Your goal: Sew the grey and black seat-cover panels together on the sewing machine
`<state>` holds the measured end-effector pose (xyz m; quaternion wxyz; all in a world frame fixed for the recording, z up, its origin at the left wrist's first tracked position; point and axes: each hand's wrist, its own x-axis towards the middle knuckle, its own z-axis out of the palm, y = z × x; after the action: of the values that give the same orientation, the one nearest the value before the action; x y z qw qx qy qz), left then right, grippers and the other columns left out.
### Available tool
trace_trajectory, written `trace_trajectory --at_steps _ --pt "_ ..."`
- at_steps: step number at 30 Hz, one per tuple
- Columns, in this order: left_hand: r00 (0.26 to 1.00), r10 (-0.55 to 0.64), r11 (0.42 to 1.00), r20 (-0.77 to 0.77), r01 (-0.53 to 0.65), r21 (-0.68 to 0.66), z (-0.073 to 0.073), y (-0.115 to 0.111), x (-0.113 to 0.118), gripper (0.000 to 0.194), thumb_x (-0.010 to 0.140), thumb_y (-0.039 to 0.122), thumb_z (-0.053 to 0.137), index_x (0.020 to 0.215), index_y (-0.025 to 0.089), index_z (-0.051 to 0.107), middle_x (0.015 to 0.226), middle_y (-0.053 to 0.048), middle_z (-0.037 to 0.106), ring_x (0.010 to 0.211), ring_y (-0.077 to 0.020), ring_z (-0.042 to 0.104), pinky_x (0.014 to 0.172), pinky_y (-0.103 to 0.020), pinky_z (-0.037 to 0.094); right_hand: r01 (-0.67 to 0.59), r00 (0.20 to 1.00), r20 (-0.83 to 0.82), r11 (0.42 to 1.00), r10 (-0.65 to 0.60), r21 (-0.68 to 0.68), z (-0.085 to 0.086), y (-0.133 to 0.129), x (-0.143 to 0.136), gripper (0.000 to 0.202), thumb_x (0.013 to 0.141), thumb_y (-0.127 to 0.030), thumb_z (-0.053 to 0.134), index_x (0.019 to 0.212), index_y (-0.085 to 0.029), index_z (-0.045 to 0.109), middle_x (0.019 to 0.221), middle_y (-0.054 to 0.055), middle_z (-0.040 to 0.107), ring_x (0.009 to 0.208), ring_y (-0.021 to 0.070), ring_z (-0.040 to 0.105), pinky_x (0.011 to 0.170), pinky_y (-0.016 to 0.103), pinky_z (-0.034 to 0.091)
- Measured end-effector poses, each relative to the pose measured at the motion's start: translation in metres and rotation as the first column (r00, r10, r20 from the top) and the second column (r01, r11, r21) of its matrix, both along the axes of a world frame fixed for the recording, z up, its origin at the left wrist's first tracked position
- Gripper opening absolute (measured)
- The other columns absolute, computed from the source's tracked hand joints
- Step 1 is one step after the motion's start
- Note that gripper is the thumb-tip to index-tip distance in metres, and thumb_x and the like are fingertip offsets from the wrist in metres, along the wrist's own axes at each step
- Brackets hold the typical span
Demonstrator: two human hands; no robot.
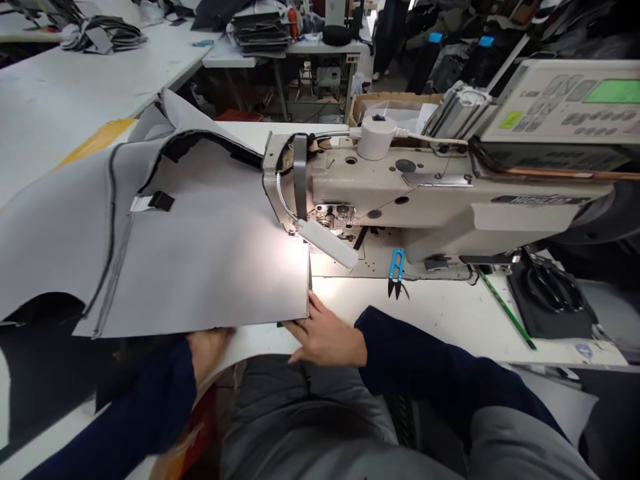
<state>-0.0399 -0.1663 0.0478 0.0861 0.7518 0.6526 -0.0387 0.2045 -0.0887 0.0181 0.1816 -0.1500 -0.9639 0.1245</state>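
Grey panel: the large, light-grey, dark-edged sheet piece lies across the white worktable, its right edge beside the beige metal sewing machine; its left part hangs in loose folds
Joins done: one long dark raised seam runs down the left part, so those sections look already joined; a small white tab with a black square sits near the inner edge
Edge left: the right edge lies near the stitching area, probably the stretch in hand; the white lamp bar and the panel hide the needle, so whether this edge is sewn cannot be told
Left hand: the bare left hand is blurred under the front edge; its grip cannot be told
Right hand: the bare right hand touches the front right corner, fingers partly beneath it; whether it pinches is unclear
Blue-handled thread snips: lying apart from both hands; thread trimming, if needed, seems not under way
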Motion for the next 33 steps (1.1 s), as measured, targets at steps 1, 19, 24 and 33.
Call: trace_trajectory --at_steps 1,19,24,33 --pt "0.997 -0.07 0.997 -0.016 0.071 0.032 0.008 -0.01 0.002 0.042 0.095 0.027 0.025 0.113 0.026 0.063 0.099 -0.006 0.07 0.094 -0.025 0.064 0.076 -0.042 0.056 0.005 1.0 0.029 0.999 -0.006 0.034 -0.004 -0.013 -0.002 0.071 0.09 -0.06 0.038 0.129 -0.002 0.048 0.124 0.023 0.055 0.125 0.0357 0.041 0.105 0.055 0.03" --pt "0.851 -0.519 0.85 0.083 0.504 0.152 -0.002 0.045 0.042 0.068 0.068 0.006 0.041 0.136 0.016 0.045 0.143 -0.007 0.044 0.133 -0.0243 0.036 0.111 -0.046 0.028 0.175 0.981 0.059 0.973 -0.185 0.15 -0.014 -0.061 -0.037 0.07 0.088 -0.059 0.045 0.113 0.005 0.057 0.118 0.029 0.056 0.114 0.0385 0.049 0.1 0.054 0.032" --pt "0.836 -0.541 0.835 0.095 0.52 0.179 -0.004 0.052 0.048 0.058 0.073 0.007 0.042 0.13 0.015 0.05 0.139 -0.01 0.046 0.128 -0.0256 0.04 0.106 -0.044 0.034 0.174 0.98 0.068 0.969 -0.188 0.174 -0.014 -0.065 -0.043 0.064 0.089 -0.055 0.048 0.111 0.003 0.06 0.112 0.028 0.06 0.112 0.0397 0.05 0.099 0.058 0.03" --pt "0.838 -0.524 0.85 0.15 0.502 0.16 0.0 0.054 0.047 0.061 0.068 0.007 0.044 0.128 0.015 0.051 0.14 -0.01 0.045 0.127 -0.0264 0.041 0.106 -0.048 0.034 0.187 0.982 0.019 0.977 -0.19 0.104 -0.017 -0.06 -0.044 0.053 0.091 -0.05 0.047 0.101 -0.001 0.065 0.104 0.022 0.062 0.106 0.0352 0.052 0.095 0.05 0.037"
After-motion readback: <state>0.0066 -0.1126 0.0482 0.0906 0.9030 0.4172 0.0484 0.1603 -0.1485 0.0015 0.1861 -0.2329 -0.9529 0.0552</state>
